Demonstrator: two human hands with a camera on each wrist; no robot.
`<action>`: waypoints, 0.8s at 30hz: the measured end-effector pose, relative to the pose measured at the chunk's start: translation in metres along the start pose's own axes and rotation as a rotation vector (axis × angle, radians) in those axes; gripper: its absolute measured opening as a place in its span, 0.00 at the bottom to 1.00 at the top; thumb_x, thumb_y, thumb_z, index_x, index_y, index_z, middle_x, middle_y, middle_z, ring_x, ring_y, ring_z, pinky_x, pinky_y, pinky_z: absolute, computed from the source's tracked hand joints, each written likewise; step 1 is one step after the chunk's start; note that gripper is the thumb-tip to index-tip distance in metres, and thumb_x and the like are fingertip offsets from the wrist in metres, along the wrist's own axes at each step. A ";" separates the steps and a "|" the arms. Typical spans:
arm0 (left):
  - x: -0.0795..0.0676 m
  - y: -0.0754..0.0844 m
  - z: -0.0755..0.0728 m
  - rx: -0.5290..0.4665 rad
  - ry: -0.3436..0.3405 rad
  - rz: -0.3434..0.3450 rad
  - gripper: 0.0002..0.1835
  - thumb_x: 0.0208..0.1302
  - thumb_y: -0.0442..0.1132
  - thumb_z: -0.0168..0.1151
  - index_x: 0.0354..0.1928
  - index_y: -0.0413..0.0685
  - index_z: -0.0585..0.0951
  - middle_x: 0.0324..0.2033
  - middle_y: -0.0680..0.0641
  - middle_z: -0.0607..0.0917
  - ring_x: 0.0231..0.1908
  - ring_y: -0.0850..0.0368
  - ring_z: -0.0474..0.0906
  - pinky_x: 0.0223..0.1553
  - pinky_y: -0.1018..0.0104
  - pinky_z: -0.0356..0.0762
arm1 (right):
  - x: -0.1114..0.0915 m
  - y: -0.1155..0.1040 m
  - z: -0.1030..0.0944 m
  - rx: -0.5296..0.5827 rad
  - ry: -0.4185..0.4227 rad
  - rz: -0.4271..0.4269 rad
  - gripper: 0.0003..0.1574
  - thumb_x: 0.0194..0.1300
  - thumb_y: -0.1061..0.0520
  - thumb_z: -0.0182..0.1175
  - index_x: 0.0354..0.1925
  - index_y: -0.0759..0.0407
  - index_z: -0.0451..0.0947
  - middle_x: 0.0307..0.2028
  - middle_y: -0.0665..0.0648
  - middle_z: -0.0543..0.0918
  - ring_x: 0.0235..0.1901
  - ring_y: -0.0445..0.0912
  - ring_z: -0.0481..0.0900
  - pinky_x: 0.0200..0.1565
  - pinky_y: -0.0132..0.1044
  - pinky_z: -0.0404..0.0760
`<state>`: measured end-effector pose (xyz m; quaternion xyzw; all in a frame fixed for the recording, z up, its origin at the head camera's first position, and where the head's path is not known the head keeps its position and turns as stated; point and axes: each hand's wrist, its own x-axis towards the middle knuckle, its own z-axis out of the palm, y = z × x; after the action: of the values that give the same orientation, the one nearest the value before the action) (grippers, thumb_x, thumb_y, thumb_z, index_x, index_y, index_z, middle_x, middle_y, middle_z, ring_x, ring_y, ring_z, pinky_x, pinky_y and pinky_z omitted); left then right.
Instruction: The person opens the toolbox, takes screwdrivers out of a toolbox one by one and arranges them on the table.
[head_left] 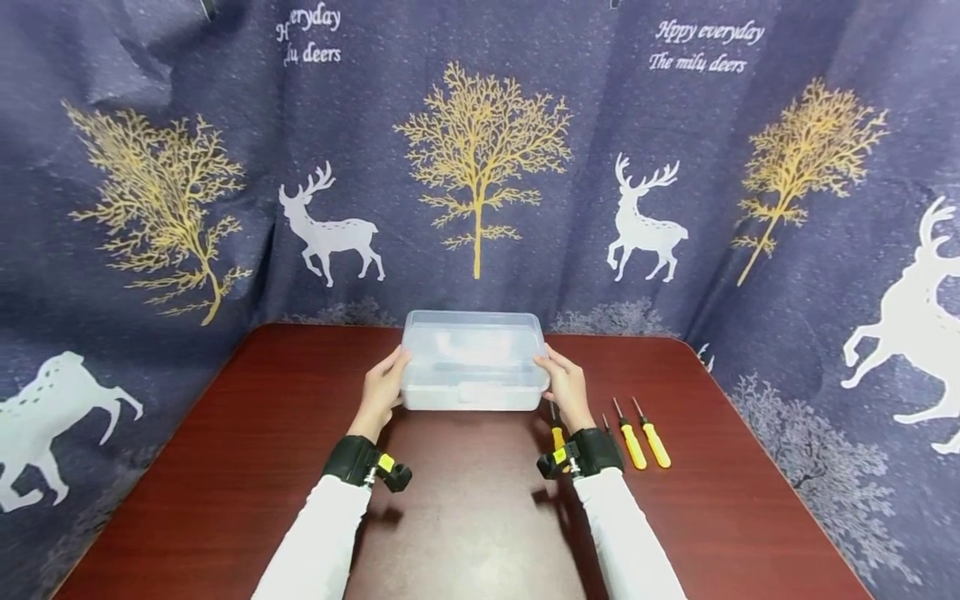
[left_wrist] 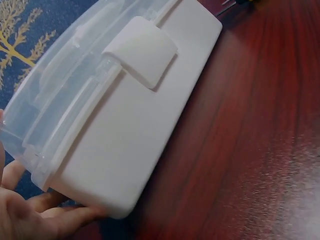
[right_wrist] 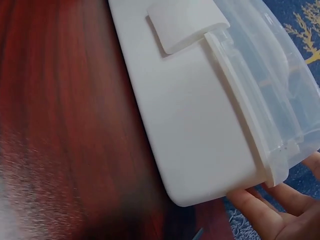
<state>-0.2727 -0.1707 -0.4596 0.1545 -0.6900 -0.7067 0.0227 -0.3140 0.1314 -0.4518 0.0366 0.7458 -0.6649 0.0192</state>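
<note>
A white plastic storage box [head_left: 468, 397] with a see-through lid [head_left: 476, 342] is held between both hands at the table's far side. Its lid is down, and a white latch [left_wrist: 142, 50] sits at the middle of the front wall. My left hand [head_left: 383, 383] grips the left end, thumb by the lid and fingers along the side and lower corner. At the opposite end, my right hand [head_left: 567, 387] holds the box the same way. Fingers [right_wrist: 257, 212] of the right hand reach under the lid's rim. The lid looks cloudy.
Several screwdrivers with yellow handles lie on the right of the red-brown table [head_left: 285, 500]. Two screwdrivers [head_left: 633, 447] [head_left: 657, 447] lie side by side; another screwdriver [head_left: 558, 435] is partly covered by the right wrist's camera. A dark patterned curtain [head_left: 525, 250] hangs behind the table.
</note>
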 end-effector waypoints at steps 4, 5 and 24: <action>0.014 0.001 0.007 0.015 -0.005 0.003 0.32 0.67 0.60 0.52 0.71 0.65 0.62 0.72 0.44 0.63 0.68 0.41 0.65 0.60 0.41 0.70 | 0.008 -0.002 -0.004 0.025 0.005 0.010 0.34 0.64 0.43 0.59 0.67 0.44 0.68 0.70 0.49 0.68 0.68 0.50 0.67 0.56 0.58 0.76; 0.017 0.002 0.008 0.018 -0.004 0.003 0.32 0.66 0.60 0.52 0.71 0.65 0.62 0.72 0.44 0.63 0.68 0.41 0.65 0.60 0.41 0.70 | 0.010 -0.002 -0.003 0.030 0.009 0.014 0.34 0.64 0.43 0.59 0.66 0.44 0.68 0.70 0.49 0.68 0.68 0.50 0.67 0.56 0.58 0.76; 0.052 0.003 0.012 0.083 -0.050 0.014 0.37 0.63 0.67 0.49 0.72 0.68 0.59 0.74 0.44 0.59 0.68 0.39 0.64 0.61 0.40 0.69 | 0.048 0.003 0.000 0.068 0.037 0.015 0.36 0.61 0.43 0.61 0.66 0.46 0.69 0.69 0.48 0.69 0.68 0.50 0.67 0.56 0.60 0.75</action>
<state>-0.3254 -0.1723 -0.4665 0.1326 -0.7203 -0.6809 0.0038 -0.3619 0.1326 -0.4583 0.0551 0.7228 -0.6888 0.0089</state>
